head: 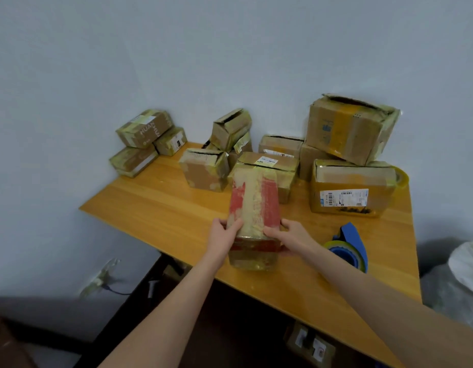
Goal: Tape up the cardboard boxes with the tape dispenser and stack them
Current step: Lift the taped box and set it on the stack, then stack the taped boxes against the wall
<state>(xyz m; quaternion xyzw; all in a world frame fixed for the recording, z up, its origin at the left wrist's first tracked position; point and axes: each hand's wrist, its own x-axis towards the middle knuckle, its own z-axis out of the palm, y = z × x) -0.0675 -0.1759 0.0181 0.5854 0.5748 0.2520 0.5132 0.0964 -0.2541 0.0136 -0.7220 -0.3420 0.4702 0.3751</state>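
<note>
Both hands, left (224, 235) and right (288, 236), grip a red taped box (254, 205) above the table (161, 208), fingers curled around its sides. The tape dispenser (349, 248) lies just right; other boxes (349, 128) sit behind.

Dim, flat, bluish light; dark shadow lies under the table (155, 197). The wide lens bends the edges, and everything looks soft, most at the lower corners.

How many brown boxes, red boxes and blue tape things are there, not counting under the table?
Brown boxes: 11, as far as the overlapping pile lets me tell
Red box: 1
Blue tape dispenser: 1
Total: 13
</note>
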